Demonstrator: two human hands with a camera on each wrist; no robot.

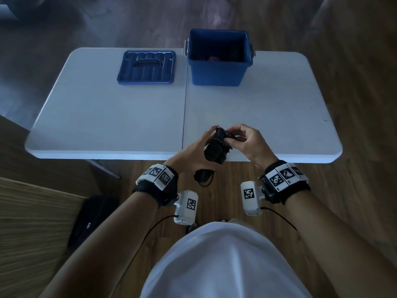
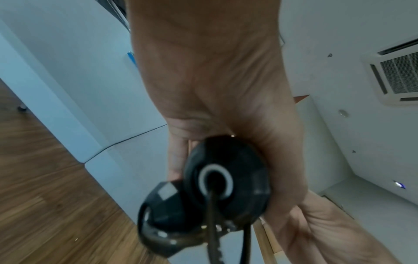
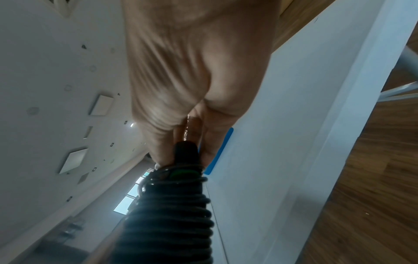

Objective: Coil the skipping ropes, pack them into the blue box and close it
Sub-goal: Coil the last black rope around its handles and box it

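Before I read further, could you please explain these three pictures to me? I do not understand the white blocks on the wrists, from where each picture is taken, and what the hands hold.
No machine here: a person works with bare hands. The white blocks on the wristbands are small cameras. The wide picture comes from a head camera; each close one looks along a hand.

On the white table stand an open blue box and, beside it, its lid.

The left hand grips a black skipping rope wound round its handles; the right hand pinches the cord near the top. A short piece hangs below the grip.
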